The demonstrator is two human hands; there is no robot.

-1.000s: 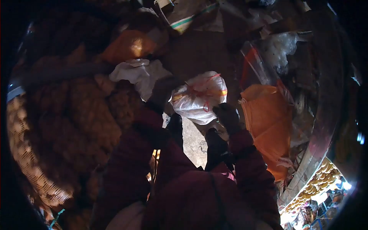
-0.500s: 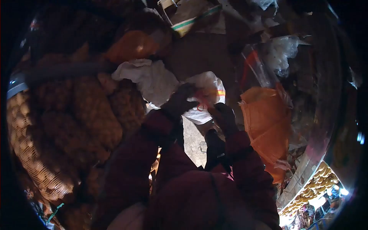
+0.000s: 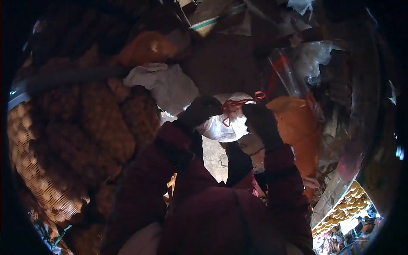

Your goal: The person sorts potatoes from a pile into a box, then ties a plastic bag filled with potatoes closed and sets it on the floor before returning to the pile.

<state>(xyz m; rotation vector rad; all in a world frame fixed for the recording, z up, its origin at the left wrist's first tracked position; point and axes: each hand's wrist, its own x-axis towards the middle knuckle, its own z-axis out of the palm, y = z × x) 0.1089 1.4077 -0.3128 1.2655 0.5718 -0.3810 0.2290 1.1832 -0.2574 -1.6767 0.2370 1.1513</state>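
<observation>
My left hand [image 3: 200,111] is closed on one end of a bunch of red string [image 3: 233,104] above a white bag [image 3: 226,128]. At the right side of the bag, my right hand [image 3: 260,121] is closed in dark shadow beside the string, and what its fingers pinch is hidden. A red loop sticks up over that hand, and another loop hangs down in front of the white bag. Crumpled white cloth [image 3: 165,85] lies just beyond my left hand.
Mesh sacks of round produce [image 3: 42,170] fill the left side. An orange sack [image 3: 295,131] stands right of my right hand. Clear plastic [image 3: 314,59] lies at the upper right, an orange bundle [image 3: 151,47] at the upper left. Wooden boards [image 3: 335,195] edge the lower right.
My right hand has moved right and up, farther from my left hand. The red string is spread wider between them, with its loops now visible. The white bag's top looks lower and more gathered.
</observation>
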